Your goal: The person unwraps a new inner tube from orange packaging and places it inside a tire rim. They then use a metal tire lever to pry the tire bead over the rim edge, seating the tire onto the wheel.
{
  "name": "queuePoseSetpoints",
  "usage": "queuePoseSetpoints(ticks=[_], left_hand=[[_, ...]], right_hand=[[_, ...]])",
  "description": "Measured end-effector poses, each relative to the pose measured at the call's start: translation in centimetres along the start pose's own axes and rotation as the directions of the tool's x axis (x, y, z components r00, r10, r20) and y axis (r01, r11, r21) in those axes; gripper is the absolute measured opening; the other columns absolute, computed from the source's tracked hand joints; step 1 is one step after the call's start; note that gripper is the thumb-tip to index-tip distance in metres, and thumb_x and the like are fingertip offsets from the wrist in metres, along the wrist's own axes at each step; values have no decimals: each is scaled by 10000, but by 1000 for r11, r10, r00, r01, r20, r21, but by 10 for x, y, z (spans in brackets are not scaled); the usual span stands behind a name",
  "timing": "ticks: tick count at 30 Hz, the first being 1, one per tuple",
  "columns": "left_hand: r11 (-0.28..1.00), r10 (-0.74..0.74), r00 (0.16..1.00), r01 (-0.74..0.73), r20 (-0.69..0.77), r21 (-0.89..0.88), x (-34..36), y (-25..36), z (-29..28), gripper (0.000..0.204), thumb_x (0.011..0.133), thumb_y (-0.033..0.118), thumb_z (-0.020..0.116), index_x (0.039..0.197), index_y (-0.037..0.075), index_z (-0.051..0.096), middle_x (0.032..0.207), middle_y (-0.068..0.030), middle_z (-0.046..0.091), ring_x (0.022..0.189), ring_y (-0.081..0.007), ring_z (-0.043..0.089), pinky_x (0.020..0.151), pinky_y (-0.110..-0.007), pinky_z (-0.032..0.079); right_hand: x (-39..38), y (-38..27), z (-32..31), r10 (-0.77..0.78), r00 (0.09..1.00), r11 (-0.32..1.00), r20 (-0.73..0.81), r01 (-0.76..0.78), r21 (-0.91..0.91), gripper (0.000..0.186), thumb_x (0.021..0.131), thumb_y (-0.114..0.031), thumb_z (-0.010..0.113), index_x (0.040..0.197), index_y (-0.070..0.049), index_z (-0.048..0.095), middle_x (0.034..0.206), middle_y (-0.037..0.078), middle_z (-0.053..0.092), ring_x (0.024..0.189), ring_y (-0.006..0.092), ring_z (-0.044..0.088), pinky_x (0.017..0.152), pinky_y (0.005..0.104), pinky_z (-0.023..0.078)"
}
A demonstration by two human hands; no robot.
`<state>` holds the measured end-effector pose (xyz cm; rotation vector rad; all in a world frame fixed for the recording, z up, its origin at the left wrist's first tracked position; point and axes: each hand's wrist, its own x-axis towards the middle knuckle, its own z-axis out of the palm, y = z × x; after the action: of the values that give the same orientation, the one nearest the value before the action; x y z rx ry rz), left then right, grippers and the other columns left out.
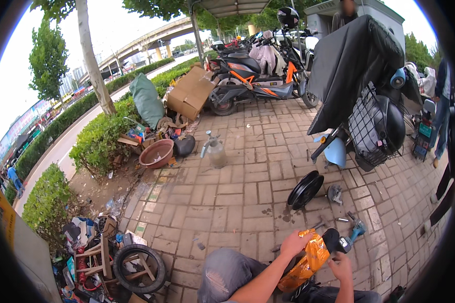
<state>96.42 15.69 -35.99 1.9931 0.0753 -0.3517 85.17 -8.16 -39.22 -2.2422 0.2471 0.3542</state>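
Note:
A shiny orange foil bag rests on my lap at the bottom of the head view. My left hand grips its top edge. My right hand holds the bag's right side, just below a round black part at the bag's mouth. On the bricks beyond stands a black scooter wheel on edge, with a small grey part beside it. A teal power tool and loose metal bits lie just right of my hands.
A covered scooter with a wire basket stands at right. A spray bottle, pink basin and cardboard box lie at left. A tyre on a wooden stool sits lower left. People stand at the right edge.

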Motion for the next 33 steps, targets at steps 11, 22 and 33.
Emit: queuePoseSetpoints(ticks=[11,22,33], left_hand=[[989,40,962,1,271,-149,-10,5,11,665,877,615,487,1270,82,545,1042,-98,654,934,-186,611,846,-323,461],[720,-272,744,578,611,-383,-3,-16,56,667,867,682,446,959,45,619,921,-87,642,773,-169,604,688,-320,478],[985,-143,989,139,-34,-102,33,-89,52,434,857,205,659,1182,-45,518,996,-114,652,838,-192,644,729,-339,530]], right_hand=[[-24,-102,2,-88,890,647,-448,393,653,539,678,89,682,1160,34,448,1010,99,579,901,157,593,767,283,498],[20,14,66,80,827,697,-556,352,625,385,829,-60,593,1194,-32,474,1058,108,601,974,232,615,813,347,494],[28,-20,37,-54,964,806,262,197,-558,662,723,-407,689,1313,-172,502,1379,103,460,1183,334,472,961,443,396]])
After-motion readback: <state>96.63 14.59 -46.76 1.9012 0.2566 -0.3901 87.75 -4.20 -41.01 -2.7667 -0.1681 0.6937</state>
